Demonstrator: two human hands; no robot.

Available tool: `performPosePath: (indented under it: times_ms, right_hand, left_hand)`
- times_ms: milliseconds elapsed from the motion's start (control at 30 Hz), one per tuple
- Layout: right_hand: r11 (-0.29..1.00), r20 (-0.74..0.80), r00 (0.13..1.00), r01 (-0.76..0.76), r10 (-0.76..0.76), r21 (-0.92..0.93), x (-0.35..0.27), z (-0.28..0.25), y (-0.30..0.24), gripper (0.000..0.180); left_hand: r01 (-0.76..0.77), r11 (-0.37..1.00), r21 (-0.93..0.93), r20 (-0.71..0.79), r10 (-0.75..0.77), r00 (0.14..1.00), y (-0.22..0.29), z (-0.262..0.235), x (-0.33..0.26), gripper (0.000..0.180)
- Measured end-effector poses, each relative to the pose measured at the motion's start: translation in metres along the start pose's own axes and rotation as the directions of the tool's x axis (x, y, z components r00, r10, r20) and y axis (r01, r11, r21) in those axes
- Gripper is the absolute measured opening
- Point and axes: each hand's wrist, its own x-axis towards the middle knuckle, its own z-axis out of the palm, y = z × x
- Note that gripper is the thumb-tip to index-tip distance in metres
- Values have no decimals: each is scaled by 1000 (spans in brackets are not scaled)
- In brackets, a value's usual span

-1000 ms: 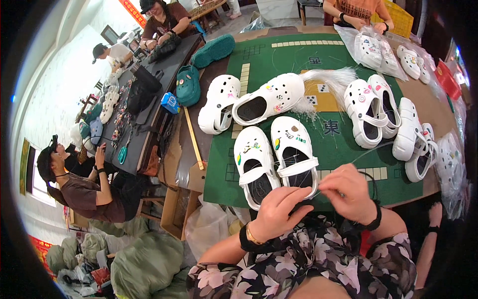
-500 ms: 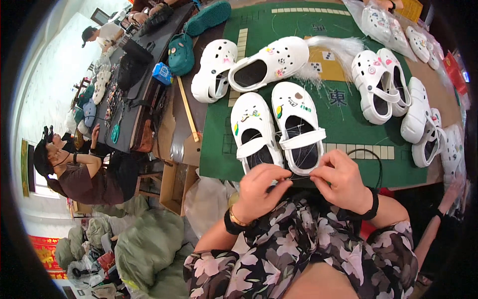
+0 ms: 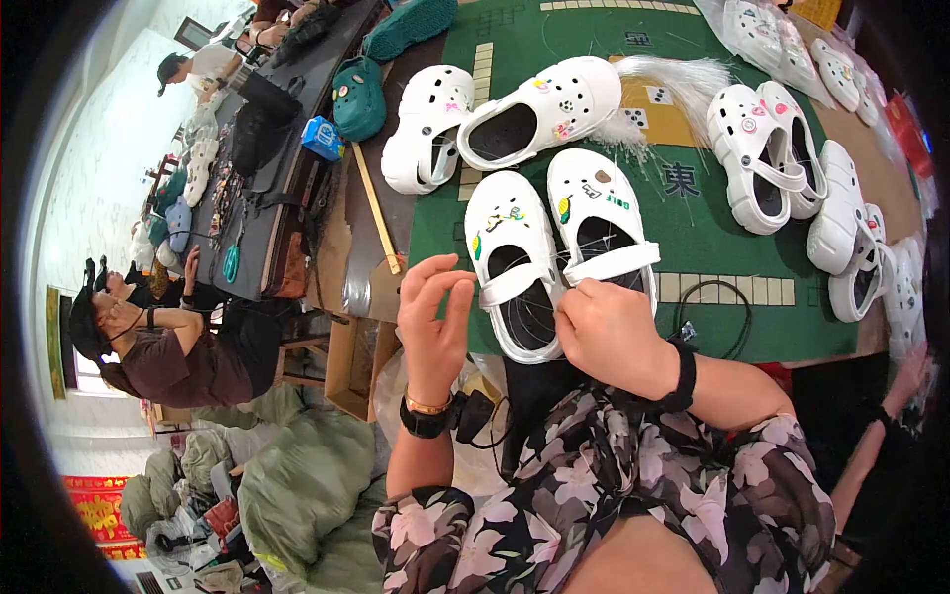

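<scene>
Clogs sit paired before us; our left hand is beside them, fingers apart; our right hand curls over one, clamped or not we cannot tell.

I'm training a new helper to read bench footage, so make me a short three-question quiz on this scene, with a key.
1. Fill in: the wooden strip lies to the ____ of the mat.
2. True or false: the mat is red.
3. Which hand covers the heel of a clog in the nearest pair? A) left B) right

Key: 1. left; 2. false, it is green; 3. B, the right hand.
</scene>
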Motion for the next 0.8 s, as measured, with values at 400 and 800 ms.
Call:
performPosePath:
  times_ms: [400,800]
  right_hand:
    - [996,-96,995,-18,26,87,18,15,-10,12]
    - [998,-110,994,-1,7,59,-12,-16,0,7]
  left_hand:
    - [114,991,-70,114,-106,988,-6,5,13,16]
    - [203,703,-682,-123,-384,915,-5,-7,24,20]
